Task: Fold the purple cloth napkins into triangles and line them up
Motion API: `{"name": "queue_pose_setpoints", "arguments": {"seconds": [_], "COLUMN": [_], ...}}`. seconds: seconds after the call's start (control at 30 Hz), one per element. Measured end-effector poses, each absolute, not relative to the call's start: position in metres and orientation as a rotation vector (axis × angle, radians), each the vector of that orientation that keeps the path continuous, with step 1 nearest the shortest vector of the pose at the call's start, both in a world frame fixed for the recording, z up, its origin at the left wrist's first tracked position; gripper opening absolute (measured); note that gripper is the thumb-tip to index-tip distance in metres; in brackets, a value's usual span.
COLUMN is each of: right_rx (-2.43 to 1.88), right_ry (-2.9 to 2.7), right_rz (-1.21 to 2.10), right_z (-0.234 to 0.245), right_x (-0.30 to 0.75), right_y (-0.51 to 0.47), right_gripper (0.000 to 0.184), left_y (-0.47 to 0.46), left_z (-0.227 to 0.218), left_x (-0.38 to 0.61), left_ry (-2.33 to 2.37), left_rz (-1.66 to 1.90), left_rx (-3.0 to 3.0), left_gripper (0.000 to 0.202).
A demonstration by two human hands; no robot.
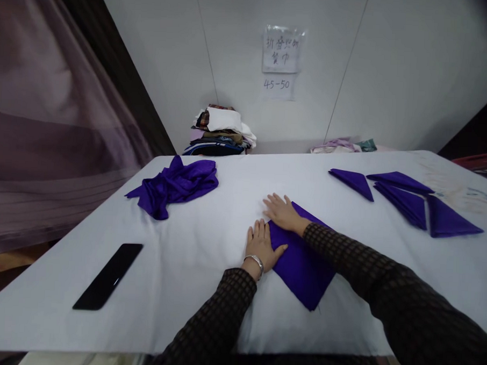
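Note:
A folded purple napkin (304,260) lies on the white table (206,288) in front of me. My left hand (260,245) rests flat with fingers stretched out at the napkin's left edge, thumb on the cloth; a silver bracelet is on its wrist. My right hand (280,211) lies flat, fingers extended, on the napkin's far left corner. Neither hand grips anything.
A crumpled heap of purple cloths (174,185) lies at the far left. Several folded purple triangles (408,200) sit at the far right. A black phone (109,275) lies near the left front edge. Stacked clothes (221,130) stand against the back wall under a paper sign (282,49).

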State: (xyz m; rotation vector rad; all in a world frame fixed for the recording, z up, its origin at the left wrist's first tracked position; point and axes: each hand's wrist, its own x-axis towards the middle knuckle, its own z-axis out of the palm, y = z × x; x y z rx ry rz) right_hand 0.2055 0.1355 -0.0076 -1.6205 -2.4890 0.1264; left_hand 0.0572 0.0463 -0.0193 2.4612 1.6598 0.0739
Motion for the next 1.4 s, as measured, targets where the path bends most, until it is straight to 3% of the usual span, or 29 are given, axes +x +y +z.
{"name": "queue_pose_setpoints", "arguments": {"seconds": [0.33,1.4], "right_rx": [-1.556,-1.915], "right_ry": [-2.544,-2.336], "right_rz": [0.277,0.216], "right_z": [-0.018,-0.027], "right_x": [0.183,0.254], "right_y": [0.121,0.190], "right_gripper": [0.055,0.051], "left_y": [0.047,0.046], "left_z": [-0.019,-0.024], "left_x": [0.058,0.056], "left_ry": [1.669,1.676], "left_rz": [0.077,0.041], "left_rx": [2.475,2.495], "left_gripper": [0.095,0.096]}}
